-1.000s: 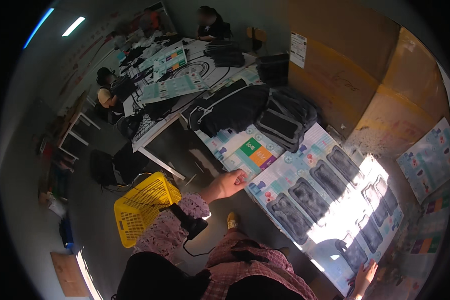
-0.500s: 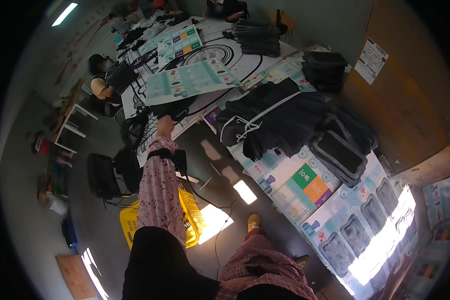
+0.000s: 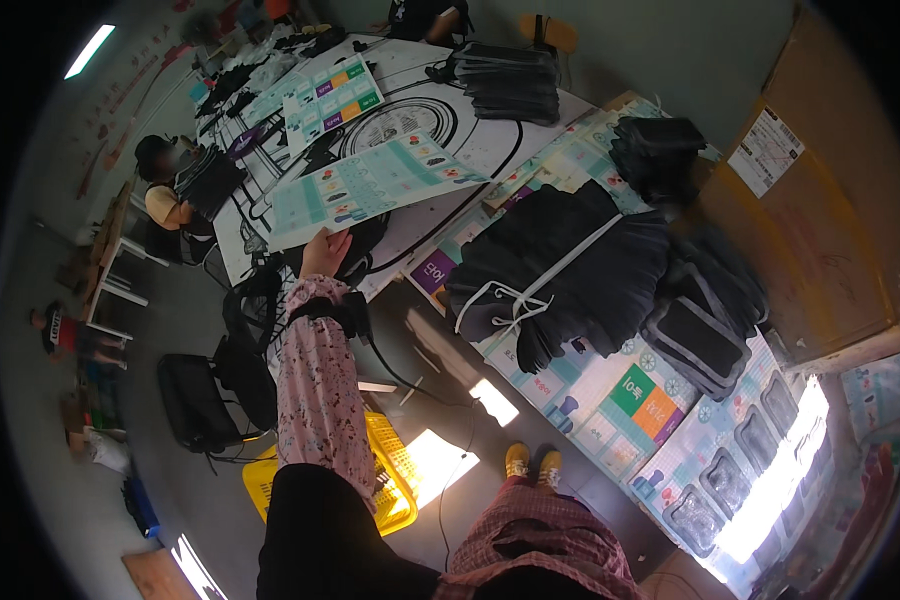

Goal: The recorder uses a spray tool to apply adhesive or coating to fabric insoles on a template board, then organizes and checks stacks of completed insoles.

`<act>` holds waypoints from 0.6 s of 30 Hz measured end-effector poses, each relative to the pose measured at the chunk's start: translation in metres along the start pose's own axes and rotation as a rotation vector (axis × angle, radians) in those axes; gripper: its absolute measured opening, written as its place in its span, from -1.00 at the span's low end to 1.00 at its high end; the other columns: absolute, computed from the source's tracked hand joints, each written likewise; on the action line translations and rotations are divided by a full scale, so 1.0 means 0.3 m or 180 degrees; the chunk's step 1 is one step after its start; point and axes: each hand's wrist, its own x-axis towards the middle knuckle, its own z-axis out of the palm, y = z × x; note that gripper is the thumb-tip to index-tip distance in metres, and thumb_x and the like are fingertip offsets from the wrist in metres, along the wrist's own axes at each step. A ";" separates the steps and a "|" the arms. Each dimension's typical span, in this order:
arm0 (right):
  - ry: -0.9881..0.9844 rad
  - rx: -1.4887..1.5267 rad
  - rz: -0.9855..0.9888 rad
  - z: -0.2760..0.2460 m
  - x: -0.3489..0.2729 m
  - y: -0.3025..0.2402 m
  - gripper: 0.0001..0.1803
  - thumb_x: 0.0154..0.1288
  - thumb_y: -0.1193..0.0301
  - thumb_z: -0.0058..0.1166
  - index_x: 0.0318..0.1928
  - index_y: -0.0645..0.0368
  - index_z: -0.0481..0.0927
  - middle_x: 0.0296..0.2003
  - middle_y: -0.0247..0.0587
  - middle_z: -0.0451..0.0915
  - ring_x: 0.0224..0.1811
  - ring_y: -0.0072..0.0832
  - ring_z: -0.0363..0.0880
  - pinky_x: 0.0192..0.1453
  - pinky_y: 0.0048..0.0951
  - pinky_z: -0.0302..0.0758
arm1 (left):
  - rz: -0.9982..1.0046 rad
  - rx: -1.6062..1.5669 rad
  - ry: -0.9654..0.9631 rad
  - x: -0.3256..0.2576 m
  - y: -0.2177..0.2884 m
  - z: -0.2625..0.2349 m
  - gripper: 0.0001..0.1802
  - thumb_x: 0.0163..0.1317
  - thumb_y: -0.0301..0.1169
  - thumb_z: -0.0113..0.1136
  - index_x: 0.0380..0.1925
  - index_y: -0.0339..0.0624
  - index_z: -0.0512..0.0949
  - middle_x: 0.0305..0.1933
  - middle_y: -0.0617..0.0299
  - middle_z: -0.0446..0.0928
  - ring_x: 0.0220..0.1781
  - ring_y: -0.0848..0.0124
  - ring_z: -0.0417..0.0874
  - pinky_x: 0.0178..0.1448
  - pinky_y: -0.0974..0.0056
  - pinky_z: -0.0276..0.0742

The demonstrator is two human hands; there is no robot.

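My left hand (image 3: 324, 254) reaches forward to the near edge of a pale green printed sheet (image 3: 370, 185) on the far table, its fingers closed at that edge. Dark material lies partly hidden beneath the sheet. At the far right rim is my right hand (image 3: 877, 475), smeared and dim, out beyond the side table; its fingers cannot be made out. Between the hands, a large bundle of black pieces (image 3: 560, 270), tied with a white strap, rests on the side table. Dark rectangular pads (image 3: 698, 345) are piled beside it.
A big cardboard box (image 3: 820, 220) stands at the right. More black stacks (image 3: 508, 85) sit farther back. Below my left arm are a yellow basket (image 3: 395, 470) and a black chair (image 3: 198, 400). Flat grey trays (image 3: 697, 518) lie in sunlight. Other people sit at the far table.
My left hand has come up to the printed sheet's edge, and the sheet's near left end has shifted toward me. My right hand has moved outward to the right. The view has shifted.
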 end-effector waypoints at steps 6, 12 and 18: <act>-0.1297 0.1917 0.0268 0.439 -0.025 -0.311 -0.70 0.27 0.34 -0.13 -0.08 0.28 0.42 -0.28 -0.28 0.46 -0.24 -0.56 0.41 -0.10 -0.55 0.33 | 0.1850 0.1791 -0.0645 -0.127 0.271 0.139 -0.67 0.29 -0.39 -0.13 -0.05 -0.45 0.32 0.00 -0.06 0.42 0.01 0.15 0.49 0.11 0.19 0.44; -0.3045 0.4052 0.0105 0.795 -0.161 -0.901 -0.51 0.37 0.21 -0.27 0.17 0.29 0.24 0.04 -0.10 0.42 0.12 -0.38 0.35 0.15 -0.40 0.24 | 0.1828 -0.0516 -0.1694 -0.601 0.427 0.350 -0.63 0.31 -0.45 -0.14 0.04 -0.48 0.24 0.10 -0.02 0.34 0.14 0.21 0.38 0.33 0.16 0.25; -0.2229 0.5640 0.0336 0.841 -0.143 -1.172 -0.33 0.31 0.07 -0.16 0.26 0.23 0.03 0.14 -0.10 0.26 0.22 -0.36 0.22 0.23 -0.35 0.22 | 0.0167 -0.0820 -0.1687 -1.020 0.078 0.486 -0.48 0.32 -0.42 -0.17 0.23 -0.36 0.00 0.28 -0.06 0.11 0.27 0.14 0.23 0.35 0.11 0.17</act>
